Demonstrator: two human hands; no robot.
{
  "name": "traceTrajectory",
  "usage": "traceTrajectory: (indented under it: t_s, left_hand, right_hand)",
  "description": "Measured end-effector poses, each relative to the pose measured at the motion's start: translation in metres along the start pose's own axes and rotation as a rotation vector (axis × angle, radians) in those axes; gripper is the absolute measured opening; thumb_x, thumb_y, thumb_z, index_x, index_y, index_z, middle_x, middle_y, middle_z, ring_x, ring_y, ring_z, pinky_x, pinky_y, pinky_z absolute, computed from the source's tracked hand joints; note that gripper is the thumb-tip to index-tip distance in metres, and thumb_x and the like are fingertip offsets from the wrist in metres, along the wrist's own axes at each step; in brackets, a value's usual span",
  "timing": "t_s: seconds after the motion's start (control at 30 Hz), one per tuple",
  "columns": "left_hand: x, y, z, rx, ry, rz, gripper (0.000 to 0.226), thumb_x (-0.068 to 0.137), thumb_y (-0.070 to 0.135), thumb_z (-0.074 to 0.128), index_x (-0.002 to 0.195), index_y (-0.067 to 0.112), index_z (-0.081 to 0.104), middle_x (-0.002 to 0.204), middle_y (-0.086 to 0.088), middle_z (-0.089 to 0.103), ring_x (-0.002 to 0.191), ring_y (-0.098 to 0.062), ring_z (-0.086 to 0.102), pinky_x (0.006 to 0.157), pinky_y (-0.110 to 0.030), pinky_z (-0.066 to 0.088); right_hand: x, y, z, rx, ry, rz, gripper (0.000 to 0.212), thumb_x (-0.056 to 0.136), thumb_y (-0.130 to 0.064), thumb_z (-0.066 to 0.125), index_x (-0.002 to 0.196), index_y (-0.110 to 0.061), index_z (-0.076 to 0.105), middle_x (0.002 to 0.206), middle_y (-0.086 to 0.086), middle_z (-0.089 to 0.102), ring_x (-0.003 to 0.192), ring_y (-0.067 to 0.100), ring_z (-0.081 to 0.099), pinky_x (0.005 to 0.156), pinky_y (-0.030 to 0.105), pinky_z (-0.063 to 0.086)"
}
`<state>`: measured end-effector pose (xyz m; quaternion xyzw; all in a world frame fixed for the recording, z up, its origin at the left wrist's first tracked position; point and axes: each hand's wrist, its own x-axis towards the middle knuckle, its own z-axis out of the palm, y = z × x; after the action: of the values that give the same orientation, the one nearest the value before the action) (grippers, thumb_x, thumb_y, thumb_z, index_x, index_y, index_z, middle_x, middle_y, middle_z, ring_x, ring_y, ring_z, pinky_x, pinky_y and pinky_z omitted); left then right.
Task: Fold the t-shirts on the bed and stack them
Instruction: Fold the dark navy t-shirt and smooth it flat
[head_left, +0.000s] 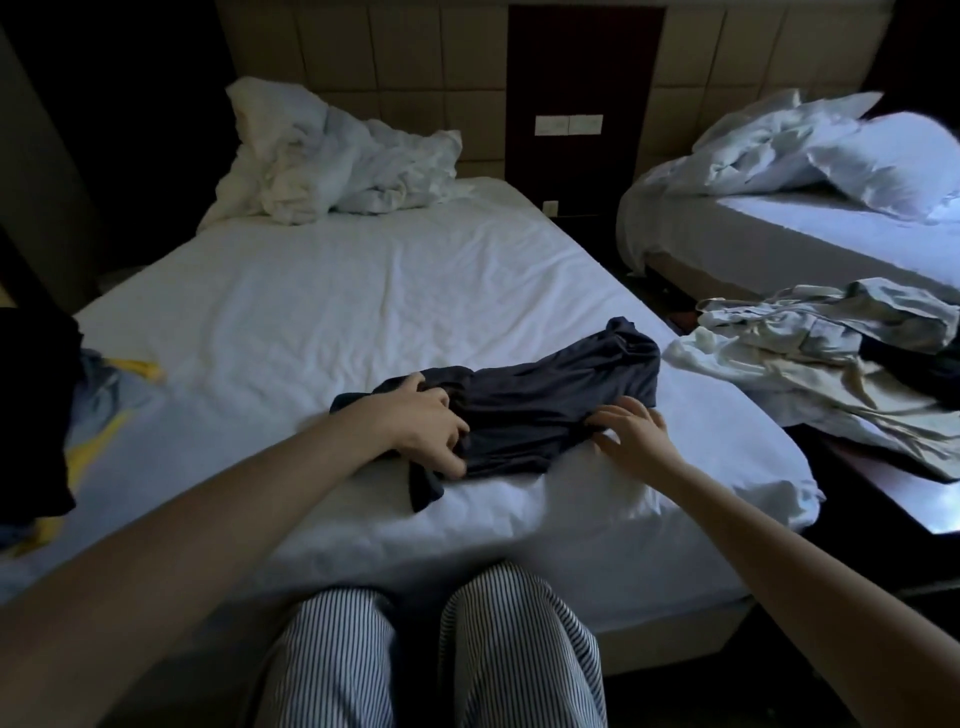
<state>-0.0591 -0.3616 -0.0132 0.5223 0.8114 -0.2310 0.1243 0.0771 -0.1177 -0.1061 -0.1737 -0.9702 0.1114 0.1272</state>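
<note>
Head view: two bare hands work a dark t-shirt (545, 400) at the near edge of a white bed (311, 312).

The t-shirt lies bunched in a long strip near the bed's right front corner; it looks partly folded, though the dim light hides its creases. The left hand (421, 426) has its fingers curled into the shirt's left end, grasping the cloth. The right hand (631, 431) is released, fingers spread and fairly straight, tips touching the shirt's near right edge. A crumpled duvet (332, 166) sits at the headboard. Dark and yellow clothes (47, 405) lie at the bed's left edge, and pale clothes (810, 353) lie heaped to its right. Striped trousers (415, 649) show below.
</note>
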Motion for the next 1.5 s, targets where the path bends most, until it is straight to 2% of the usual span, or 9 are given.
traceTrajectory:
  t_s: [0.27,0.47,0.6,0.9,1.03,1.1,1.2,1.3,1.5]
  left_hand:
    - [0.050,0.108,0.024,-0.216,0.334,-0.130,0.048,0.094,0.028,0.046,0.138,0.012,0.032,0.136,-0.015,0.039,0.125,-0.034,0.036,0.099,-0.044,0.034]
    - [0.043,0.067,0.024,-0.899,0.685,-0.057,0.012,0.099,0.010,0.037,0.103,0.005,0.047,0.093,-0.021,0.058,0.088,-0.033,0.057,0.070,-0.035,0.037]
    - [0.011,0.036,-0.004,-1.140,0.887,0.001,0.011,0.099,0.007,0.040,0.092,0.008,0.049,0.077,0.000,0.051,0.075,-0.012,0.048,0.070,-0.023,0.032]
    - [-0.071,-0.045,-0.044,-0.869,0.808,-0.118,0.023,0.095,0.033,0.055,0.096,0.010,0.055,0.080,0.002,0.054,0.078,-0.017,0.051,0.064,-0.023,0.037]
    - [-0.113,-0.075,-0.053,-0.457,0.538,-0.222,0.025,0.080,0.037,0.072,0.087,0.020,0.056,0.083,0.004,0.056,0.080,-0.018,0.054,0.065,-0.029,0.039]
    - [-0.126,-0.086,-0.056,-0.537,0.643,-0.290,0.024,0.084,0.026,0.069,0.069,0.016,0.053,0.069,0.000,0.054,0.073,-0.022,0.054,0.057,-0.029,0.033]
    - [-0.146,-0.093,-0.061,-0.902,0.855,-0.272,0.015,0.092,0.023,0.059,0.081,0.014,0.063,0.079,-0.002,0.062,0.075,-0.017,0.058,0.062,-0.022,0.039]
    - [-0.162,-0.093,-0.058,-1.257,0.954,-0.225,0.009,0.096,0.019,0.053,0.093,0.023,0.061,0.091,-0.001,0.062,0.085,-0.017,0.059,0.068,-0.022,0.046]
    - [-0.193,-0.094,-0.049,-1.074,0.819,-0.166,0.027,0.088,0.047,0.059,0.110,0.031,0.056,0.100,0.013,0.061,0.093,-0.008,0.057,0.074,-0.019,0.045]
  right_hand:
    - [0.001,-0.039,-0.017,0.413,0.076,0.001,0.012,0.095,-0.011,0.048,0.099,-0.008,0.059,0.085,0.004,0.059,0.078,0.025,0.056,0.069,0.034,0.041]
    - [-0.014,-0.007,-0.022,-0.073,-0.121,0.007,0.055,0.090,-0.033,0.056,0.141,-0.025,0.037,0.140,-0.003,0.043,0.134,0.021,0.030,0.105,0.032,0.020]
    - [-0.021,0.004,-0.020,-0.080,-0.023,0.072,0.029,0.092,-0.025,0.052,0.121,-0.019,0.053,0.125,0.000,0.054,0.123,0.024,0.042,0.095,0.033,0.027]
    - [0.009,-0.062,-0.098,0.587,0.349,0.101,0.023,0.093,0.005,0.036,0.090,-0.014,0.050,0.081,0.012,0.049,0.072,0.021,0.046,0.062,0.017,0.038]
    - [0.008,-0.086,-0.156,0.360,0.157,-0.185,0.008,0.094,-0.020,0.055,0.100,-0.015,0.054,0.088,-0.001,0.051,0.085,0.016,0.050,0.074,0.029,0.037]
    - [0.011,-0.091,-0.179,0.064,-0.074,-0.237,0.051,0.083,-0.033,0.069,0.125,-0.019,0.045,0.105,-0.005,0.051,0.097,0.016,0.052,0.078,0.029,0.042]
    - [0.017,-0.100,-0.196,-0.296,-0.014,-0.188,0.038,0.085,-0.036,0.064,0.118,-0.016,0.057,0.108,0.000,0.061,0.100,0.023,0.059,0.081,0.036,0.048]
    - [0.024,-0.106,-0.202,0.205,0.045,-0.062,0.019,0.093,-0.018,0.056,0.097,-0.003,0.067,0.086,0.013,0.063,0.081,0.025,0.059,0.065,0.031,0.044]
    - [0.018,-0.128,-0.197,0.836,-0.133,-0.062,0.025,0.096,-0.002,0.043,0.116,-0.006,0.059,0.118,0.022,0.059,0.107,0.034,0.059,0.101,0.048,0.044]
